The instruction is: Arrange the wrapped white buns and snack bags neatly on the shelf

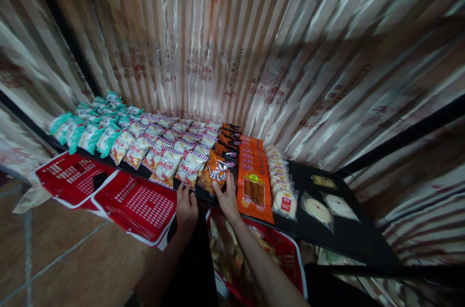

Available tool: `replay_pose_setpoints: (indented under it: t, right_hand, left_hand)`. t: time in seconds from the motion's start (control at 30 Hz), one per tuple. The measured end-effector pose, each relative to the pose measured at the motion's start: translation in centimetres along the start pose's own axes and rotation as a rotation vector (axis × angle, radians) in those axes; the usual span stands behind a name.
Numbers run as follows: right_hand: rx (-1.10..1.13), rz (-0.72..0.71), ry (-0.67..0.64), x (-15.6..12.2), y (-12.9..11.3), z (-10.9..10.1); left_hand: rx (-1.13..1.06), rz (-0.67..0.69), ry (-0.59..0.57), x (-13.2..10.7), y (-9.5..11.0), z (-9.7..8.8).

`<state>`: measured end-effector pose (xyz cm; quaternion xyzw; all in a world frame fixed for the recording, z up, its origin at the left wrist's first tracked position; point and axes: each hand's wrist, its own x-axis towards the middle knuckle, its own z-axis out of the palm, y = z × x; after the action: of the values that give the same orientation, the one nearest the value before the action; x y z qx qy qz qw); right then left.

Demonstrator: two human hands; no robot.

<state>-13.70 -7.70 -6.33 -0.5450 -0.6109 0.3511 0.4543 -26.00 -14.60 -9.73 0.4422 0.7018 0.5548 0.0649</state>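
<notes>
A glossy, plump orange snack bag (212, 167) with dark patches and bold white lettering lies at the front edge of a black shelf (354, 229), roughly midway along it, heading a row of similar orange-and-black bags (228, 151). The white lettering is stylised and too blurred to read. On its left, white packets (166, 166) with striped ends carry large red Chinese characters, too soft to make out with certainty; on its right, flat orange pouches (254, 193) show a yellow round badge above a picture or window of brown sticks, and packs of pale round crackers (284, 203) bear a small red label. No brand name is legible.

The bag sits between a person's two hands, which are apart. The right hand (227, 195) reaches over the shelf's front edge, thumb and fingers spread against the bag's lower right part. The left hand (187, 210), at the same edge, has its fingertips at the bottom of the neighbouring white packet; whether they grip it cannot be told.

Teal-and-white packets (90, 137) crowd the shelf's left end, and flat clear packs (317, 210) lie toward its right end. Red baskets (138, 200) stand below the front edge.
</notes>
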Motion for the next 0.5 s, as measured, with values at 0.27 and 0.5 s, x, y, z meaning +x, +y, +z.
replay_pose_setpoints:
  t: [0.27, 0.5]
  right_hand:
    - [-0.101, -0.090, -0.028, 0.14, 0.48, 0.33]
    - [-0.123, -0.067, -0.044, 0.06, 1.02, 0.42]
  left_hand:
    - [-0.028, -0.024, -0.012, -0.12, -0.21, 0.15]
    - [-0.076, -0.022, -0.015, -0.23, -0.88, 0.33]
